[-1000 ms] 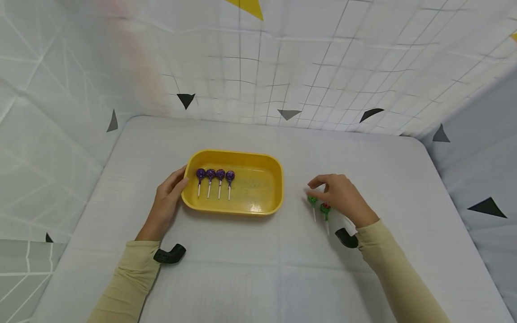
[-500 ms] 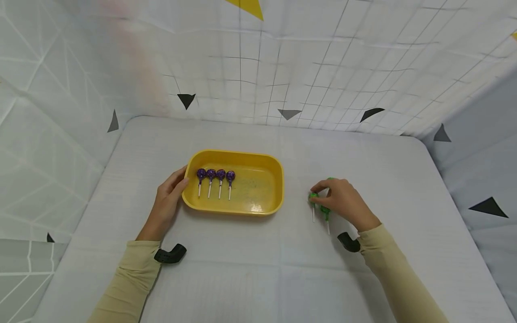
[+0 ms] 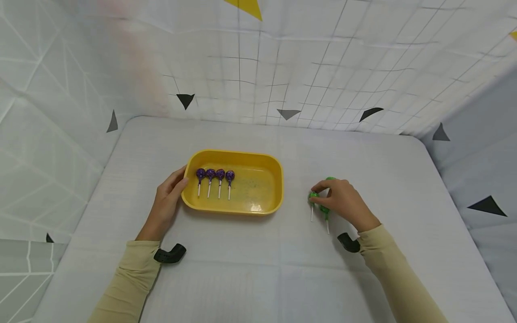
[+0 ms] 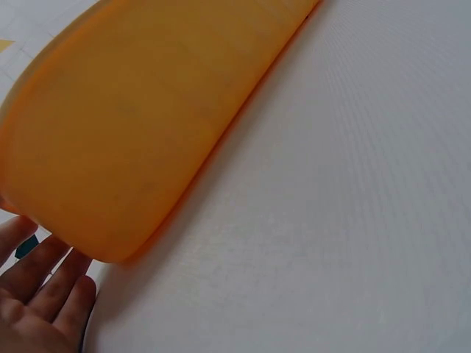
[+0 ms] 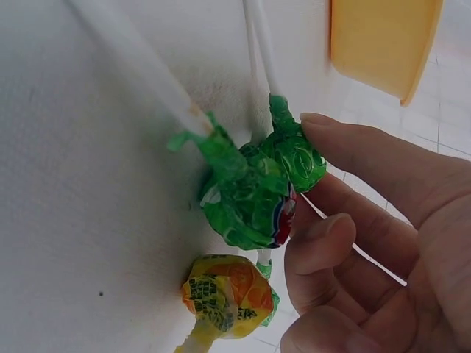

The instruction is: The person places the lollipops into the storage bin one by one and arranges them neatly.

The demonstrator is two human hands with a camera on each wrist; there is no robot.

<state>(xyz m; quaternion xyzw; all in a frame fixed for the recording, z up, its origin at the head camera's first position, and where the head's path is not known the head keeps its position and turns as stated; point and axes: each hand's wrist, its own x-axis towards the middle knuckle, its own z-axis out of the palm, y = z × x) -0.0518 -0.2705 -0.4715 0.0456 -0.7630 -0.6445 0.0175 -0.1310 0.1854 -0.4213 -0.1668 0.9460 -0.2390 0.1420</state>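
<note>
My left hand (image 3: 163,202) rests at the left end of a yellow tray (image 3: 258,211), fingers extended along its outer wall; in the left wrist view the fingers (image 4: 55,287) touch the tray's underside corner. Inside the tray, several purple-wrapped lollipops (image 3: 220,174) lie in a row, sticks toward me. To the right, my right hand (image 3: 343,199) pinches the wrapped head of a green lollipop (image 5: 298,158) between thumb and fingers. A second green lollipop (image 5: 246,202) with a red patch lies right beside it. Below that, a yellow-orange lollipop (image 5: 228,294) shows, hidden under my hand in the head view.
Another green wrapper (image 3: 331,178) peeks out beyond my right hand. A white cloth (image 3: 250,278) covers the table, with white patterned sheets (image 3: 299,67) behind it. Black wrist mounts (image 3: 170,254) stick out from both sleeves.
My right hand has lowered slightly and closed its thumb and fingers on the nearer green lollipop, whose stick has shifted a little left. The left hand and tray stay put.
</note>
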